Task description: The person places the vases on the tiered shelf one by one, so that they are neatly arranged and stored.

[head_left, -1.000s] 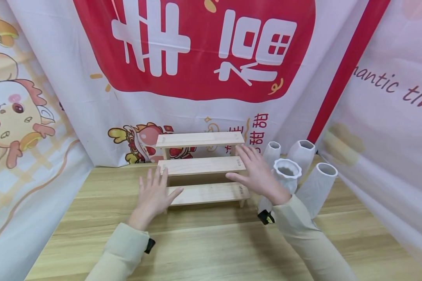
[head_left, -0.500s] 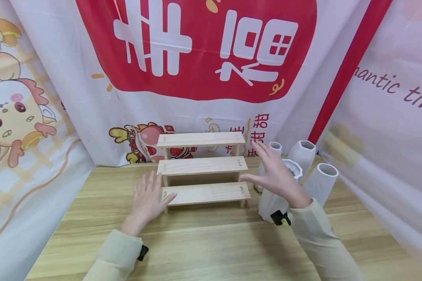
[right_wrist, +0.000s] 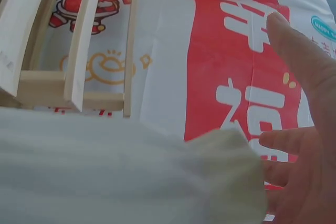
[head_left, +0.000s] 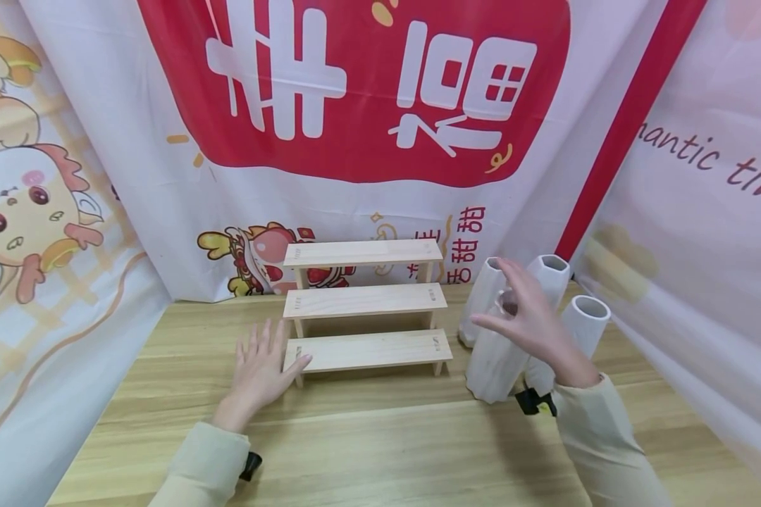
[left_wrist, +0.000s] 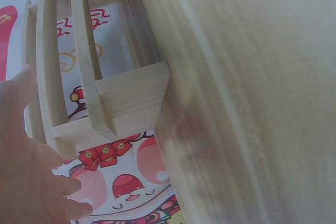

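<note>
A three-tier wooden stand (head_left: 364, 301) is in the middle of the table, against the back cloth. My left hand (head_left: 258, 366) is at its left side, fingers spread and holding nothing; the left wrist view has the hand (left_wrist: 31, 182) beside the shelf ends. My right hand (head_left: 535, 320) hovers at the mouth of a white ribbed vase (head_left: 495, 370), thumb and fingers apart on either side. Part of that mouth is hidden behind the hand. In the right wrist view the vase's wavy rim (right_wrist: 231, 171) is close to the fingertips.
Around the right hand stand a narrow white vase (head_left: 478, 310), a white faceted vase (head_left: 552, 274) and a round-mouthed white vase (head_left: 586, 327). Printed cloths hang behind the wood-grain table (head_left: 368, 451) and at both sides.
My right hand has moved right, from the stand's right end to over the ribbed vase. My left hand has drawn back slightly left and down, away from the shelves.
</note>
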### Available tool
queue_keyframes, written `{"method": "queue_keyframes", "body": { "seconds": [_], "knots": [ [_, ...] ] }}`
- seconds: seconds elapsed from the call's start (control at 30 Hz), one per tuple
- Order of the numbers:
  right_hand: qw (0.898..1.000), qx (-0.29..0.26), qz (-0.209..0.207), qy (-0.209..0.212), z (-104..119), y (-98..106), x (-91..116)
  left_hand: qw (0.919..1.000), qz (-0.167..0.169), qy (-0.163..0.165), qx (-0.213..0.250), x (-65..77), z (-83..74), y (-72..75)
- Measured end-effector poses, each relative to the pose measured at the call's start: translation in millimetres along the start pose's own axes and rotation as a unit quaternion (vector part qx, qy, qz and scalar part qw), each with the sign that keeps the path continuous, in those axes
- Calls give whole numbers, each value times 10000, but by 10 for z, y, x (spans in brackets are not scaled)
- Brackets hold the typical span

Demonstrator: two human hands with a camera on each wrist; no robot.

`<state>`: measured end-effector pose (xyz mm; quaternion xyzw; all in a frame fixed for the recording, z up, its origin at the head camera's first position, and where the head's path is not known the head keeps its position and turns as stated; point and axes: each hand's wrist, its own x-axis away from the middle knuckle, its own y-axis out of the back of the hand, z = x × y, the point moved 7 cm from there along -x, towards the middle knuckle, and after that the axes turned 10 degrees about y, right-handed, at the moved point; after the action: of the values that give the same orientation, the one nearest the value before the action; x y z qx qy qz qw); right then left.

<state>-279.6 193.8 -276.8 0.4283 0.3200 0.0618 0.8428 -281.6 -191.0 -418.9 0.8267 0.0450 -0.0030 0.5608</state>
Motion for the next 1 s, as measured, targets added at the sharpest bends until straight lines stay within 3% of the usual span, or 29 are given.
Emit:
{"method": "queue_keyframes", "body": {
  "seconds": [0.57, 1.0],
  "knots": [
    [9979, -226, -578, -174, -347, 46, 295, 9984, 460, 186, 279, -2, 153, -173],
    [9908, -652, -870, -810, -547, -46, 470, 9962, 830, 204, 179, 20, 150, -261]
  ]
}}
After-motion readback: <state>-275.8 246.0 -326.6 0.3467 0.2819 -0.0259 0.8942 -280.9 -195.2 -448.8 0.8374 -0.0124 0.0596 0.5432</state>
